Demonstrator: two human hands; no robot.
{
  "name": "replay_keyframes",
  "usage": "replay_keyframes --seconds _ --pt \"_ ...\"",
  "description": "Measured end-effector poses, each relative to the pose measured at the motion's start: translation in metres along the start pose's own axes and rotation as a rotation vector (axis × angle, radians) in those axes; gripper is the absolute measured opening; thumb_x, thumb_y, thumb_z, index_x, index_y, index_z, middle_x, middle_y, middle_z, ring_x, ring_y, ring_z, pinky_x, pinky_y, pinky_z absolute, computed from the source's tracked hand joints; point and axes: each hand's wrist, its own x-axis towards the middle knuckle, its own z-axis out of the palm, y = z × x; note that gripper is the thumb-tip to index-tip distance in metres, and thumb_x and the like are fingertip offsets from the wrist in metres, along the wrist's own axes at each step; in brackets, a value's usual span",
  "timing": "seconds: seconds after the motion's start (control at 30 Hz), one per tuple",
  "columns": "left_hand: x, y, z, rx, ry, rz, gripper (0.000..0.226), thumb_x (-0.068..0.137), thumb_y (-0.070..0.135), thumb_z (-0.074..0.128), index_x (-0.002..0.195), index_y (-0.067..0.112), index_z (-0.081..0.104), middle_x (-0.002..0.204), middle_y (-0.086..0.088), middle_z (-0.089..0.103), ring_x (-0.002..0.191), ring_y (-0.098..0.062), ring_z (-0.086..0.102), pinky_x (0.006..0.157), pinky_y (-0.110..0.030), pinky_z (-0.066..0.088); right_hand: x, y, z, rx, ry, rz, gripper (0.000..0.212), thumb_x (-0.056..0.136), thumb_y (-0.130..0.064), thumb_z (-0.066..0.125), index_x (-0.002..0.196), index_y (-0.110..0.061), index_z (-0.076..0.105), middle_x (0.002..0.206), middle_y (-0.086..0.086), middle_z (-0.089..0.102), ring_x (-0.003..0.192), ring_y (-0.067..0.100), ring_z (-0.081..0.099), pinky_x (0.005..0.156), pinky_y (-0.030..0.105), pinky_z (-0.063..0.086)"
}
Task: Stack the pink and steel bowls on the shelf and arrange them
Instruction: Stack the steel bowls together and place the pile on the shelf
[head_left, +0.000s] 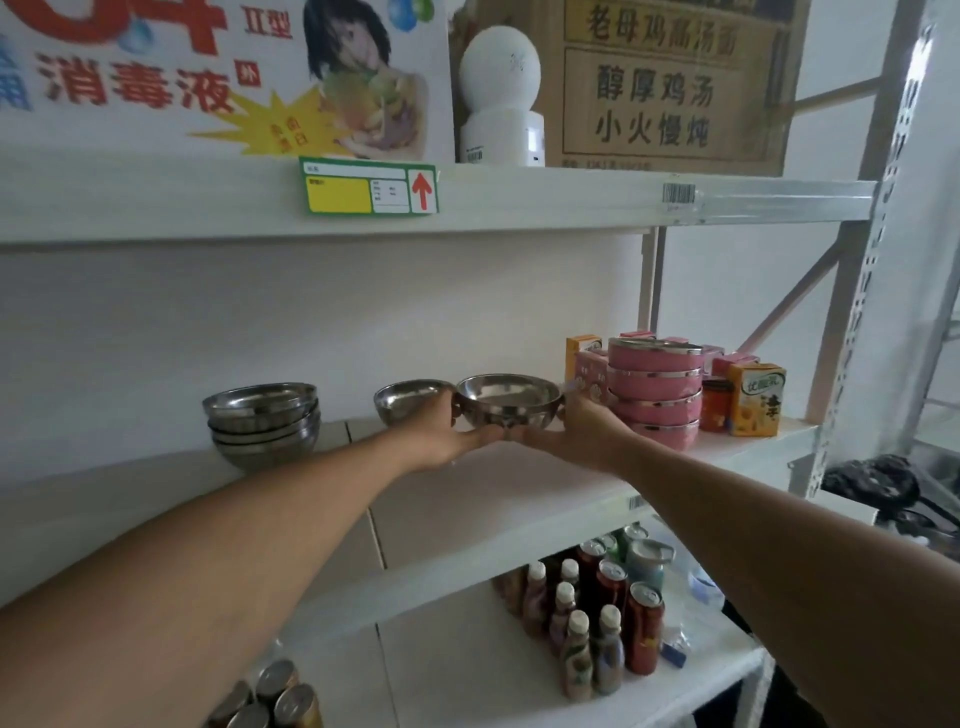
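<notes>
A steel bowl with small side handles (508, 399) is held just above the middle shelf (498, 493), with my left hand (448, 432) and my right hand (582, 432) cupping it from below on either side. Just left of it stands a single steel bowl (405, 402), partly hidden by my left hand. Further left, several steel bowls sit nested in a stack (262, 421). To the right rises a stack of pink bowls with steel rims (654, 389), close to my right hand.
Small cartons (756, 397) and a jar (716, 405) crowd the shelf's right end behind the pink stack. The upper shelf (519, 202) hangs overhead with a price tag (369, 186). Bottles and cans (597, 613) fill the lower shelf. A metal upright (852, 322) stands right.
</notes>
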Motion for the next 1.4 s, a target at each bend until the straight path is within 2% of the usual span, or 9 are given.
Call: replay_keyframes --seconds 0.1,0.23,0.5,0.63,0.83,0.9,1.0,1.23,1.4 --pt "-0.024 0.003 0.000 -0.036 -0.006 -0.049 0.070 0.090 0.051 0.085 0.147 0.018 0.060 0.146 -0.003 0.068 0.134 -0.020 0.062 0.118 -0.040 0.048 -0.008 -0.002 0.005 -0.073 -0.020 -0.028 0.091 0.071 -0.082 0.071 0.138 -0.022 0.059 0.122 0.001 0.071 0.111 0.021 0.067 0.093 0.041 0.059" --pt "-0.067 0.000 -0.005 -0.002 0.059 -0.114 0.078 0.089 0.056 0.085 0.155 0.031 0.053 0.154 0.005 0.064 0.144 -0.016 0.056 0.125 -0.043 0.043 -0.021 -0.010 0.024 -0.038 -0.075 -0.127 0.090 0.069 -0.086 0.069 0.137 -0.029 0.060 0.120 -0.005 0.072 0.107 0.017 0.068 0.090 0.040 0.060" --pt "-0.130 -0.002 -0.042 0.099 0.108 -0.232 0.066 0.090 0.062 0.081 0.144 0.027 0.064 0.143 0.003 0.069 0.134 -0.022 0.062 0.117 -0.044 0.050 -0.032 -0.053 0.056 0.133 -0.155 -0.331 0.061 0.081 -0.063 0.078 0.131 -0.030 0.066 0.117 -0.007 0.073 0.110 0.015 0.067 0.095 0.044 0.057" --pt "-0.156 -0.012 -0.070 0.066 0.155 -0.252 0.058 0.089 0.063 0.082 0.136 0.034 0.065 0.140 0.009 0.068 0.135 -0.015 0.059 0.111 -0.032 0.045 -0.036 -0.088 0.066 0.187 -0.160 -0.421 0.080 0.075 -0.070 0.077 0.141 -0.029 0.059 0.122 -0.014 0.069 0.113 0.005 0.063 0.086 0.023 0.053" --pt "-0.176 -0.025 -0.112 0.050 0.190 -0.211 0.072 0.086 0.065 0.082 0.144 0.027 0.062 0.139 0.005 0.072 0.132 -0.017 0.065 0.117 -0.043 0.051 -0.032 -0.143 0.077 0.120 -0.152 -0.491 0.083 0.069 -0.084 0.067 0.135 -0.033 0.063 0.111 -0.016 0.074 0.100 -0.001 0.068 0.086 0.032 0.062" --pt "-0.177 -0.030 -0.132 0.087 0.208 -0.230 0.070 0.085 0.072 0.080 0.139 0.030 0.067 0.132 0.010 0.075 0.126 -0.015 0.068 0.112 -0.037 0.054 -0.029 -0.164 0.078 0.032 -0.107 -0.447 0.088 0.066 -0.094 0.058 0.131 -0.036 0.066 0.098 -0.017 0.075 0.088 -0.003 0.069 0.074 0.021 0.059" --pt "-0.172 -0.039 -0.164 0.134 0.220 -0.231 0.073 0.080 0.081 0.079 0.133 0.032 0.070 0.125 0.011 0.076 0.119 -0.014 0.070 0.106 -0.036 0.056 -0.015 -0.191 0.078 -0.053 -0.047 -0.350 0.109 0.054 -0.108 0.043 0.132 -0.036 0.067 0.103 -0.007 0.077 0.095 0.012 0.070 0.086 0.038 0.059" --pt "-0.166 -0.069 -0.213 0.091 0.188 -0.139 0.087 0.069 0.096 0.069 0.134 0.037 0.072 0.124 0.013 0.076 0.118 -0.014 0.070 0.098 -0.033 0.055 0.025 -0.233 0.097 -0.073 -0.015 -0.217 0.095 0.072 -0.087 0.065 0.139 -0.020 0.057 0.128 0.001 0.065 0.107 0.018 0.058 0.078 0.030 0.046" --pt "-0.153 -0.103 -0.236 0.110 0.170 -0.159 0.096 0.072 0.092 0.067 0.144 0.029 0.065 0.145 0.005 0.069 0.135 -0.019 0.063 0.117 -0.044 0.051 0.051 -0.252 0.114 -0.101 -0.048 -0.243 0.082 0.080 -0.081 0.065 0.139 -0.023 0.060 0.130 0.001 0.068 0.116 0.022 0.062 0.089 0.033 0.049"
